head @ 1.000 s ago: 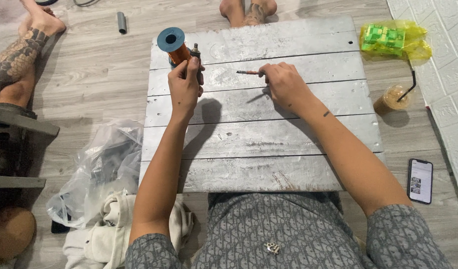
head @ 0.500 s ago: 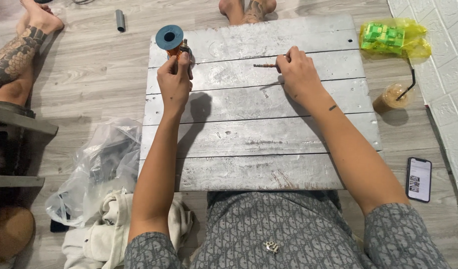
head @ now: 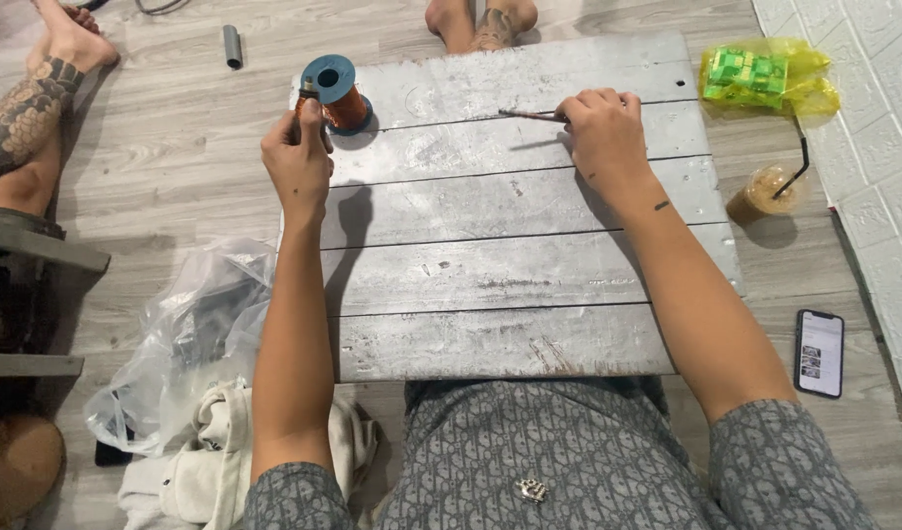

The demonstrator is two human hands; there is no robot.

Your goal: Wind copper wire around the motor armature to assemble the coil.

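**Hands drawn apart, wire end lifted by the spool**

While pinching a small dark tool upright, left hand (head: 296, 162) raised since a second ago, just beside the copper wire spool (head: 335, 95) at the far-left corner of the plank surface (head: 490, 265). Right hand (head: 603, 132) shifted outward, fingers pressed around a thin rod (head: 530, 115) lying on the planks.

Count: 1 grey plank board (head: 510, 265), 1 spool of copper wire (head: 335, 93), 1 iced drink cup (head: 760, 193), 1 phone (head: 819, 352), 1 yellow-green bag (head: 765, 79), 1 clear plastic bag (head: 181, 344), 1 grey tube (head: 232, 45), 2 working hands, left hand (head: 296, 162) and right hand (head: 603, 132).
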